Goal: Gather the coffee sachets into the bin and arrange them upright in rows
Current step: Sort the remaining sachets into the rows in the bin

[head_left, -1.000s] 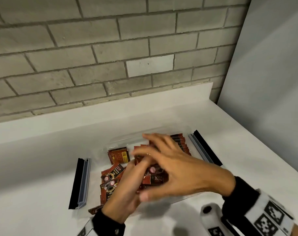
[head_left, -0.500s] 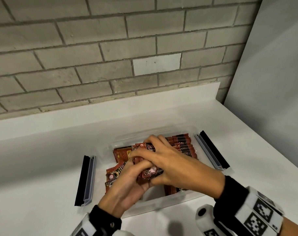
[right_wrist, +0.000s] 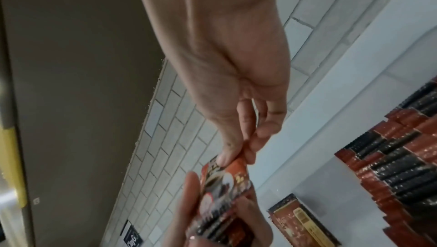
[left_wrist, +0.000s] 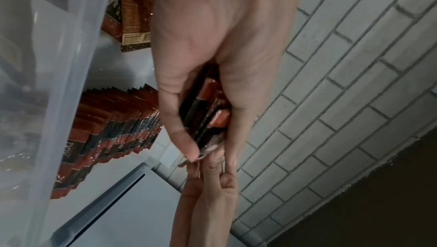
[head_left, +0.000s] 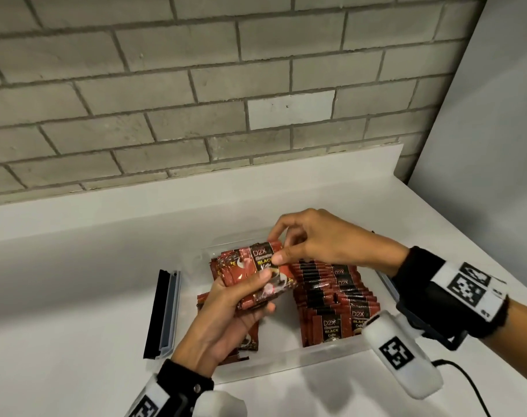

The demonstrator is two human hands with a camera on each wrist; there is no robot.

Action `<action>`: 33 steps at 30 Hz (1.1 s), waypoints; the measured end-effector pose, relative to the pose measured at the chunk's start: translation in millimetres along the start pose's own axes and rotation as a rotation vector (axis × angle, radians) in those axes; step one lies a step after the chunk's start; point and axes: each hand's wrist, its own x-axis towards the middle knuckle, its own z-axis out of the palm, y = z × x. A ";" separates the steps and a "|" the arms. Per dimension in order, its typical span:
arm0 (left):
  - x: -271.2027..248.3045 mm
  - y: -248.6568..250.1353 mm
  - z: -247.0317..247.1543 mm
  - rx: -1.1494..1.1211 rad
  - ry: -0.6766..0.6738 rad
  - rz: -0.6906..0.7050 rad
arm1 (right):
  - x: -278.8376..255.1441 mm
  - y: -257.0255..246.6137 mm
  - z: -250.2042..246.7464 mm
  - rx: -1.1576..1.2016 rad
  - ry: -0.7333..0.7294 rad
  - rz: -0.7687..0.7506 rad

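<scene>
A clear plastic bin (head_left: pixel 289 361) stands on the white counter. Red and black coffee sachets stand upright in rows (head_left: pixel 334 299) in its right half. Loose sachets (head_left: pixel 250 335) lie in its left half, partly hidden by my left arm. My left hand (head_left: pixel 247 296) grips a fanned bundle of sachets (head_left: pixel 256 275) above the bin, thumb on top. My right hand (head_left: pixel 278 248) pinches the top edge of that bundle's front sachet between thumb and fingers. The left wrist view shows the bundle (left_wrist: pixel 208 118) edge-on in my palm. The right wrist view shows the pinch (right_wrist: pixel 234 155) on the sachet (right_wrist: pixel 227 181).
The bin's black and grey latches (head_left: pixel 162 311) fold out at the left and right ends. A grey brick wall (head_left: pixel 196 100) rises behind the counter, a plain panel (head_left: pixel 497 145) at the right. A black cable (head_left: pixel 466 386) trails off the counter's front right.
Both hands have lifted the bundle of sachets up out of the bin. My right hand has gone from covering the bundle to pinching its top edge.
</scene>
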 end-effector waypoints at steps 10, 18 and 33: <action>-3.1 7.4 -32.4 -0.078 0.306 0.133 | 44.3 24.8 -6.6 0.044 0.096 0.078; -1.1 5.4 -38.3 -0.088 0.346 0.105 | 66.2 36.3 25.7 -0.345 -0.007 0.100; -1.0 3.4 -42.2 -0.114 0.335 0.081 | 65.9 40.7 29.8 -0.671 0.029 -0.028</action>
